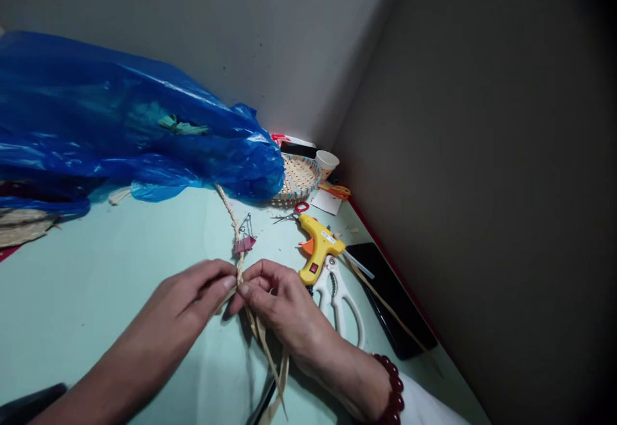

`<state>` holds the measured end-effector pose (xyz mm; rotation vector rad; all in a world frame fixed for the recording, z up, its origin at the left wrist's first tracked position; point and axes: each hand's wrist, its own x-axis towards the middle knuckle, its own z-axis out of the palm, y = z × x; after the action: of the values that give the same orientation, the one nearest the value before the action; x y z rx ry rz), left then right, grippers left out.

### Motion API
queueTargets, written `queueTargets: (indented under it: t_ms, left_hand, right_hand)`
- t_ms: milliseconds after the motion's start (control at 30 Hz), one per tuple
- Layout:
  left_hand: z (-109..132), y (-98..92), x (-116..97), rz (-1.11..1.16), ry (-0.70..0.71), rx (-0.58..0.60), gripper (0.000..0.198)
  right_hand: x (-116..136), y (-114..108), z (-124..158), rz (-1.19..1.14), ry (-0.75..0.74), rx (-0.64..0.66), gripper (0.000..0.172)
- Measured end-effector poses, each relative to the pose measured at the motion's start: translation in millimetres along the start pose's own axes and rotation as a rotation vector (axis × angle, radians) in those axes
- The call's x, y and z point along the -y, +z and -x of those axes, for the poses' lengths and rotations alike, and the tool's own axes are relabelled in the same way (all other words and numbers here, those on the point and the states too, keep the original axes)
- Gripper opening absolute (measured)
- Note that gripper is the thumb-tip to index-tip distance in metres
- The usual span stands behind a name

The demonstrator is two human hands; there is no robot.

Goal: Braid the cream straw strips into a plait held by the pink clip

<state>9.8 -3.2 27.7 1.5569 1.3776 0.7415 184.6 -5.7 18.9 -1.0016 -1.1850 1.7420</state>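
Observation:
Between my two hands runs a pale straw braid (229,209), which leads up the table to the blue bag. My left hand (195,293) pinches the braid's lower end from the left. From the right, my right hand (277,293) has thumb and fingers closed on the same spot. Loose flat straw strands (266,341) hang below the fingers toward me. Just above my hands, a dark pink binder clip (245,244) sits on the braid. The exact grip of the inner fingertips is partly hidden.
A yellow glue gun (318,245) lies right of my hands, over white-handled shears (340,299). Small red-handled scissors (292,215), a woven basket (301,180) and a paper cup (327,162) stand behind. A black tablet-like slab (393,309) lies right; a big blue plastic bag (120,116) fills the back left.

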Motion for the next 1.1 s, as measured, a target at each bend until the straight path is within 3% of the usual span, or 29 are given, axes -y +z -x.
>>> queueTargets:
  t_ms: [67,133,333,667,800,933,1100]
  left_hand:
    - [-10.3,3.9,2.0,0.239,-0.129,0.208,0.036]
    - [-16.6,9.6,5.0,0.339,-0.192,0.286,0.042]
    - [-18.2,15.1,4.8,0.391,-0.285,0.210,0.037]
    - [-8.4,14.4,-7.1,0.370,-0.268,0.100,0.028]
    - [-10.5,10.0,-2.3,0.229,-0.178,0.101,0.024]
    - [-14.1,10.1,3.4,0.122,-0.137,0.079,0.029]
    - [-10.2,14.7,0.5,0.097,-0.130,0.015,0.031]
  right_hand:
    - [-0.7,-1.0,0.5,-0.030,-0.006,0.017,0.035]
    - [-0.4,-2.3,1.4,0.012,0.006,-0.007,0.028]
    - [4.0,-3.0,6.7,0.282,0.042,-0.089,0.007]
    - [15.3,-6.2,13.8,0.684,-0.116,-0.013,0.013]
    - [19.6,-6.1,19.4,1.020,-0.126,-0.064,0.015]
    - [16.5,-3.9,25.4,1.374,-0.316,-0.125,0.014]
    - [3.3,9.8,29.1,1.382,-0.461,-0.141,0.020]
